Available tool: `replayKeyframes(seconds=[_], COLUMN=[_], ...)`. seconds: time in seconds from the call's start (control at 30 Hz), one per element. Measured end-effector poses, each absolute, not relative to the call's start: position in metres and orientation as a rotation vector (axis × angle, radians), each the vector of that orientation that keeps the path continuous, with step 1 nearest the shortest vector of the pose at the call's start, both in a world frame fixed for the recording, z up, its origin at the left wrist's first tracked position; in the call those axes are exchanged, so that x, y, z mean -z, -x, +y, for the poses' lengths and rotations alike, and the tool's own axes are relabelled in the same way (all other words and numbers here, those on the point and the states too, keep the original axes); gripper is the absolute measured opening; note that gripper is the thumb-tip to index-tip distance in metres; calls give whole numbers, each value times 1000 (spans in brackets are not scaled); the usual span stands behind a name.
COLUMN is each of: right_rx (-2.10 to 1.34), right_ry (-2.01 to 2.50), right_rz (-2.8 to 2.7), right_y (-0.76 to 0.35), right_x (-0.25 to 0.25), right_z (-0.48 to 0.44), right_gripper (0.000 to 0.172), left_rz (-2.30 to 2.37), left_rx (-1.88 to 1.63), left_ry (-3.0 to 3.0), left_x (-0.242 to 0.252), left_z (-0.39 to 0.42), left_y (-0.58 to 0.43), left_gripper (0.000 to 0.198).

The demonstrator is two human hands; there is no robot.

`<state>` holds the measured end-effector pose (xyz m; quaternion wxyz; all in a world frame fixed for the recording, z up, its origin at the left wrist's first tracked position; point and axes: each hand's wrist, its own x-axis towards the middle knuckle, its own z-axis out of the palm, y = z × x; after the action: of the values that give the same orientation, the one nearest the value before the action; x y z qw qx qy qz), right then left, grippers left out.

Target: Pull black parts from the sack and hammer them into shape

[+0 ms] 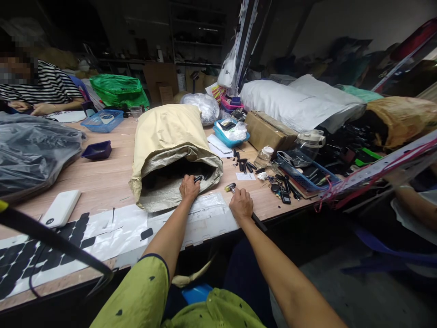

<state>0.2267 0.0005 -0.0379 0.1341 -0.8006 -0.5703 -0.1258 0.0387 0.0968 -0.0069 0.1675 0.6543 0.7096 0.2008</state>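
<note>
A tan woven sack (167, 136) lies on its side on the wooden table (109, 177), its mouth facing me with dark parts inside. My left hand (189, 187) rests at the sack's mouth, fingers closed round a small black part (198, 178). My right hand (241, 205) sits just right of it, gripping the handle of a small hammer (231, 187) whose head points toward the sack. Both hands hover over a clear plastic sheet (205, 214) near the table's front edge.
A white power bank (60, 208) and white sheets with black pieces lie at the left. A black plastic bag (34, 150), blue trays, a cardboard box (269, 131), a blue basket (307, 175) and loose black parts crowd the table. A person in stripes (44, 91) sits far left.
</note>
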Motion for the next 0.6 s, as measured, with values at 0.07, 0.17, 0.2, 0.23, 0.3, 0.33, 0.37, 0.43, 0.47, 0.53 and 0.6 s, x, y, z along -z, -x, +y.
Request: replayKeyframes(seconds=[0.07,0.17,0.2,0.23,0.3,0.33,0.37,0.43,0.47,0.53,0.6], right_rx=[366,359,355,352,345,343,340,339,342,354,365], right_ry=[2320,2331,2337,2341,2346,2347,2349,2349,2344,2328,2317], right_rz=[-1663,-1668,-1666,-1663,-1662,-1662,-1661,-1656,-1652,-1647,-1646], right_y=[-227,-227,-226,-226,-226,-225,-225,-225,-225,-225,-226], right_x=[37,35,35,34,33,32,32,32,32,34,36], right_z=[0,0,-1,-1,-1,-1,-1,-1,-1,0,0], right_gripper=[30,30,30,30,30,29,29,30,30,30,30], left_rz=[2020,2017,2015,2013,2015,2020,2026,2034,2038,2040,2037], left_rx=[-574,-570,-565,-559,-543,-536,-530,-521,-520,-525,-541], left_ry=[-1857,-1853,-1852,-1851,-1851,-1853,-1857,-1865,-1867,-1870,-1870], left_x=[7,5,4,3,1,0,-1,-1,-1,0,2], left_z=[97,97,96,96,95,95,94,94,94,95,95], left_y=[-39,-39,-39,-40,-40,-40,-41,-41,-41,-41,-41], left_gripper=[17,19,20,21,23,25,27,31,32,32,31])
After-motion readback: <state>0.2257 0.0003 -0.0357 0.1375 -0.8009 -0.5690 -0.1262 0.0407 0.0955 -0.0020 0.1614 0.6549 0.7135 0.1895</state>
